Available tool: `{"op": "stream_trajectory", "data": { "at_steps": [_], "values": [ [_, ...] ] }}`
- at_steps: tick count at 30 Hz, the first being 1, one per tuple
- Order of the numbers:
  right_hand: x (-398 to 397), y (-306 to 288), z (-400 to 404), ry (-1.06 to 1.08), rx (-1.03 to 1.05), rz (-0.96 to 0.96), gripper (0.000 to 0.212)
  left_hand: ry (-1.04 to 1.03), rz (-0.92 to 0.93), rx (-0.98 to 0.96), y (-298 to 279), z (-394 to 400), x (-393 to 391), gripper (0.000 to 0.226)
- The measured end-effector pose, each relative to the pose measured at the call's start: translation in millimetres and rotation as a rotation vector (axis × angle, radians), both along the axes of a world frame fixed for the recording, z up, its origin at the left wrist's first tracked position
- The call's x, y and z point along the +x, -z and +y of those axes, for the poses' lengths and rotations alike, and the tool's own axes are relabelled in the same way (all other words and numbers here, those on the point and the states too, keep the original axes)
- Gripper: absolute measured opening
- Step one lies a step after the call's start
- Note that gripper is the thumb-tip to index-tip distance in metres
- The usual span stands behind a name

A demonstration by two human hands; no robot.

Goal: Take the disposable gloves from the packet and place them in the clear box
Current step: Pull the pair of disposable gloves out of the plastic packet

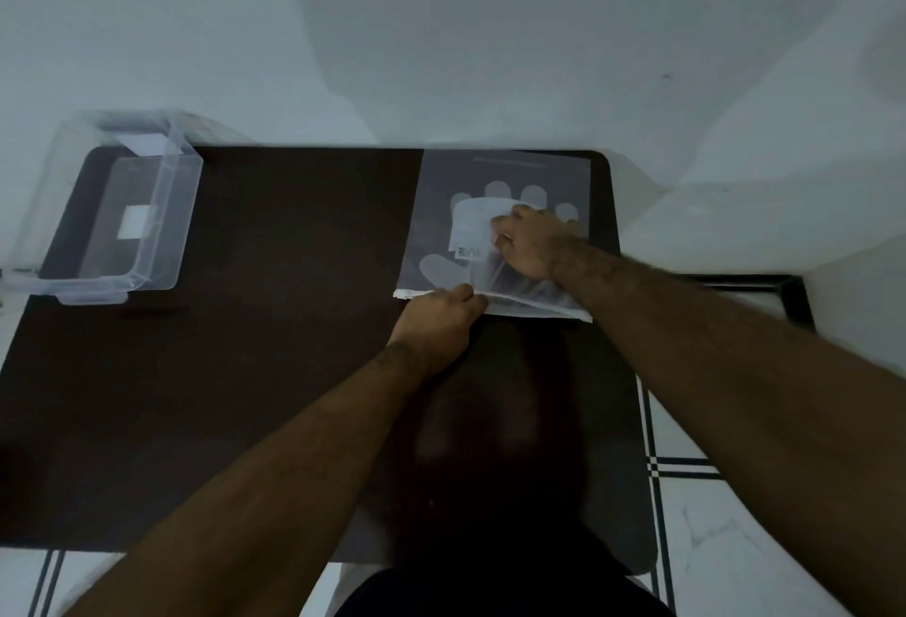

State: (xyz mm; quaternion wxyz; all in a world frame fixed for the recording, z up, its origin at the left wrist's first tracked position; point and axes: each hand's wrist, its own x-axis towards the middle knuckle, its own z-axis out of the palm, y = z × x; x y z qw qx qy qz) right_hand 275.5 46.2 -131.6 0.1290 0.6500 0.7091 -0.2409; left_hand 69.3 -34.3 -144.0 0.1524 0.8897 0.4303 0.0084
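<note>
Glove packet (495, 204) lies lengthwise ahead of both hands. Left hand (436, 317) pinches its near open edge; right hand (532, 244) reaches inside, fingers curled around gloves. Clear box (162, 268) far left.

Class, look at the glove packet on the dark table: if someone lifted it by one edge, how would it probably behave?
The packet looks like thin, see-through film lying flat, so it would probably droop rather than stay stiff. The left hand pins its near edge while the right hand reaches inside, which suggests it is light and would slide on the smooth table if not held.
</note>
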Motion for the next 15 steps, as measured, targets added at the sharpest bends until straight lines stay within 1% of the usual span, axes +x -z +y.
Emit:
{"op": "stream_trajectory", "data": {
  "at_steps": [4,7,11,15],
  "values": [
    [7,4,6,-0.043,0.001,0.002,0.046,-0.022,-0.052,0.025,0,-31,-10,0.027],
    [7,6,8,-0.059,0.000,0.002,0.047,-0.010,-0.083,0.010,0,-57,-23,0.031],
    [3,6,8,-0.039,0.008,-0.023,0.058,0.013,-0.113,-0.058,0,-92,-46,0.033],
    [3,10,7,-0.028,0.023,-0.041,0.063,0.011,-0.129,-0.046,4,-130,-65,0.033]
  ]
}}
